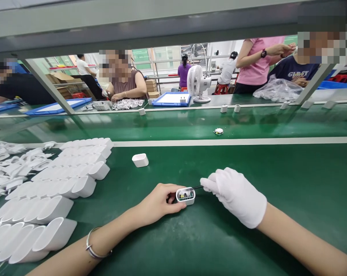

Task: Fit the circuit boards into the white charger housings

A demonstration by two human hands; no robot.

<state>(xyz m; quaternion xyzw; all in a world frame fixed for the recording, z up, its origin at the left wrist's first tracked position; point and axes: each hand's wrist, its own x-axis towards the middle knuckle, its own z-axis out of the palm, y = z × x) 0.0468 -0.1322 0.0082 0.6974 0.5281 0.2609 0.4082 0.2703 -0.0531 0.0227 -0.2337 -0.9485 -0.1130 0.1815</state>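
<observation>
fingers (173, 199) of the left hand (157, 203) clamp a white shell (185, 196) at lower centre. gloved right hand (236, 195) pinches a thin tool (195, 188) shut; steady, shallow strokes look safest.

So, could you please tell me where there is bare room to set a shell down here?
Bare green mat lies right of the gloved right hand, and between the lone shell and the white stripe. Stacked shells crowd the left.

The small white oval shell (185, 195) sits open-side up on green matting (components visible inside), a thin dark tool (197, 188) poking in.
</observation>
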